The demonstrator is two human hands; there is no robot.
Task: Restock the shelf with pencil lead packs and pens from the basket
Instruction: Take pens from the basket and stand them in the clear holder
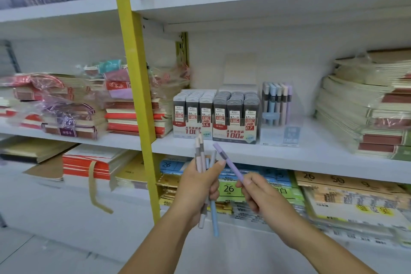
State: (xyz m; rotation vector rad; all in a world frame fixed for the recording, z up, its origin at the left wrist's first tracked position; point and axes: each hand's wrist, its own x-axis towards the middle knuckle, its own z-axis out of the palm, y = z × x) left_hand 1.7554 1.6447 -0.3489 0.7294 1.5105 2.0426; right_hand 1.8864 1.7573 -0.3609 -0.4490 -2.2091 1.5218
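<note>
Your left hand [198, 189] grips a bundle of pens [199, 153]; your right hand [264, 200] pinches one purple pen [232, 167]
On the shelf [289, 153] ahead, the 0.5 box [191, 132] and the 0.7 box [233, 134] stand side by side, each filled with rows of pencil lead packs [192, 104]; just right of them a clear pen holder [280, 135] carries a few pastel pens [275, 100] upright at its back

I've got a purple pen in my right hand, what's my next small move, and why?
Probably raise the purple pen in your right hand to the clear pen display and slot it in: matching pens stand there upright.
</note>
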